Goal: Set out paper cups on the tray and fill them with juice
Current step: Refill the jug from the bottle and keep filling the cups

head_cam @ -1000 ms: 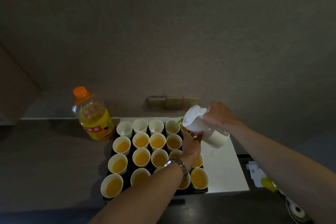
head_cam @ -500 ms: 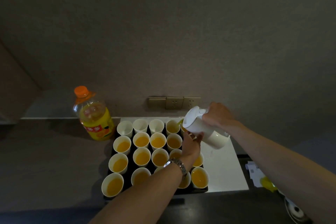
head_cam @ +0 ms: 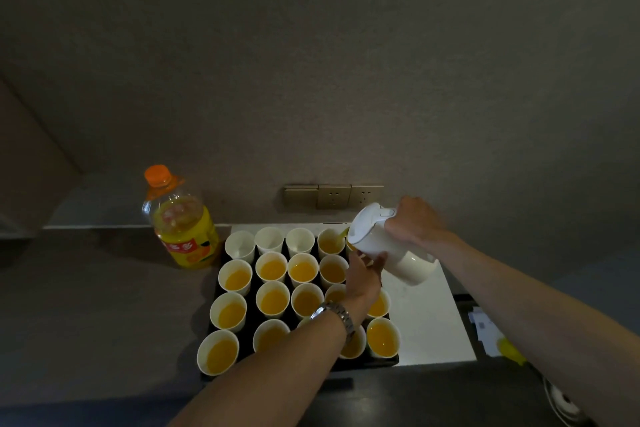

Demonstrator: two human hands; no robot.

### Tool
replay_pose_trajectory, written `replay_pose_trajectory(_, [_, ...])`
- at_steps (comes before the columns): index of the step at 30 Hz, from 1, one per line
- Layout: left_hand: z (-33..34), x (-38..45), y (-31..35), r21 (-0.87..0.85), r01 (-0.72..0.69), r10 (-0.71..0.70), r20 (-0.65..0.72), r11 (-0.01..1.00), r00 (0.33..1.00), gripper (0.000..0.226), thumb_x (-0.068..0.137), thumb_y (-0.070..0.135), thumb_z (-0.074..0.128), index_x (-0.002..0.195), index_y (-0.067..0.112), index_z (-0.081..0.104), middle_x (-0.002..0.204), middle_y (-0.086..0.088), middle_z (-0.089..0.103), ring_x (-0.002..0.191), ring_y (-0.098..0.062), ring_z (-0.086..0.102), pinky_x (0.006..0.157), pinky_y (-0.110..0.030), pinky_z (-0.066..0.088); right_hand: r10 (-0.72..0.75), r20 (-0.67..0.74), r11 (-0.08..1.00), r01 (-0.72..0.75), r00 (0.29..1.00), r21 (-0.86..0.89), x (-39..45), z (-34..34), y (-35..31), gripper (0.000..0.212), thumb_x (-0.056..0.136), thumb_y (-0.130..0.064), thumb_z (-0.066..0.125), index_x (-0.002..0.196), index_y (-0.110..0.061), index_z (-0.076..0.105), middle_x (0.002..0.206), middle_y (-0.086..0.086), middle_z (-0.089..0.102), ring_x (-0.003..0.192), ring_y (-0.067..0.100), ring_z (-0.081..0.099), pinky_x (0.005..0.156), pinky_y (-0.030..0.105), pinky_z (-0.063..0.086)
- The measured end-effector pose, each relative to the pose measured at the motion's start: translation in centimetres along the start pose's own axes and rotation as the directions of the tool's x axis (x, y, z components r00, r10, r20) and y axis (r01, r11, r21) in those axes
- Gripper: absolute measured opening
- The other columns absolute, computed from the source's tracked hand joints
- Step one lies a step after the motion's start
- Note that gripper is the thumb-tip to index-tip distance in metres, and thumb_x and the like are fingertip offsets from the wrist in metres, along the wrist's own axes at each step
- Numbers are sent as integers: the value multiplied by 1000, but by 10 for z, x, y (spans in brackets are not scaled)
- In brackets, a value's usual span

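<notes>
Dimly lit grey counter (head_cam: pixel 86 305), white board (head_cam: pixel 426 319), beige wall sockets (head_cam: pixel 334 196)

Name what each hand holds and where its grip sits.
Right hand grips the white jug by its handle near the lid; left hand supports the jug from underneath.

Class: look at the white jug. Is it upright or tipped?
Tipped. The white jug leans spout-down toward the back-row cup, juice streaming from its lip; the right hand grips its handle.
</notes>
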State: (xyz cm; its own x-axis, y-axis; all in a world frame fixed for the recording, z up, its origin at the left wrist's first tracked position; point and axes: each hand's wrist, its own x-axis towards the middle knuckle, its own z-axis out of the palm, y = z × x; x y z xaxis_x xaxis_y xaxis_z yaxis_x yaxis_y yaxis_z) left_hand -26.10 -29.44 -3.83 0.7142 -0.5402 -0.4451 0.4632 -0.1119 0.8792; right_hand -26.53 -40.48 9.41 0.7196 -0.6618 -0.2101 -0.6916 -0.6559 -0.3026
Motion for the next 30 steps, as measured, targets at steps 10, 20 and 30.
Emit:
replay_pose_trajectory(10, [-7, -4, 19, 129, -32, 42, -76, 991, 996, 53, 94, 32, 71, 136, 15, 44, 130, 1, 62, 123, -20, 58, 93, -31, 48, -7, -29, 997, 10, 1000, 76, -5, -6, -2, 27, 81, -26, 63, 62, -15, 47, 60, 2, 50, 53, 21, 47, 49, 27, 31])
replay_pose_trajectory(20, [-20, -6, 33, 186, -112, 137, -125, 976, 983, 50, 96, 30, 67, 136, 15, 41, 133, 1, 61, 121, -16, 60, 90, -22, 47, -10, -15, 988, 12, 1000, 156, -2, -7, -14, 21, 77, -22, 65, 66, -13, 49, 65, 4, 51, 61, 19, 49, 52, 27, 32])
replay_pose_trajectory(30, [-38, 5, 30, 218, -191, 235, -197, 957, 952, 57, 95, 33, 68, 140, 15, 39, 137, -3, 61, 123, -21, 60, 100, -36, 52, -78, -20, 985, 80, 997, 151, 7, 3, -31, 12, 73, -18, 67, 71, -11, 57, 72, 6, 61, 66, 21, 57, 57, 32, 41])
